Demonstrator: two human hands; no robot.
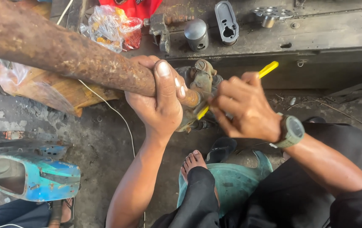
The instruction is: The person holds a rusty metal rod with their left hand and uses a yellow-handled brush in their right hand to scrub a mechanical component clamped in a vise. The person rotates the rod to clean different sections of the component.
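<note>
Clearly the work in hand is prying or scraping at a small mechanical part while a long pipe is held steady against it. Largest is the rusty pipe (67, 52), a thick, brown, pitted tube running from the upper left corner down toward the middle, its lower end meeting the part. The left hand (160, 101) wraps that end, fingers pressed tight around the tube, thumb lying along the top. The right hand (244, 107), with a grey-green watch (291, 131) on its wrist, has its grip pinched on a yellow-handled tool (268, 69); the handle sticks out up and to the right, while the yellow lower end shows between the two hands, pointing into the part. The tip itself is hidden. The grimy metal part (204, 78), dull bronze and grey with a slotted screw head on top, sits between the hands, just in front of the dark surface (337, 31) edge, mostly covered by fingers. I judge the step is midway: the tool is engaged, nothing has come apart. The next move likely calls for firm bracing by the left hand and a controlled, short push so the tip does not slip toward the fingers. On the surface lie a silver piston (196, 33) and a grey cover plate (227, 21).
</note>
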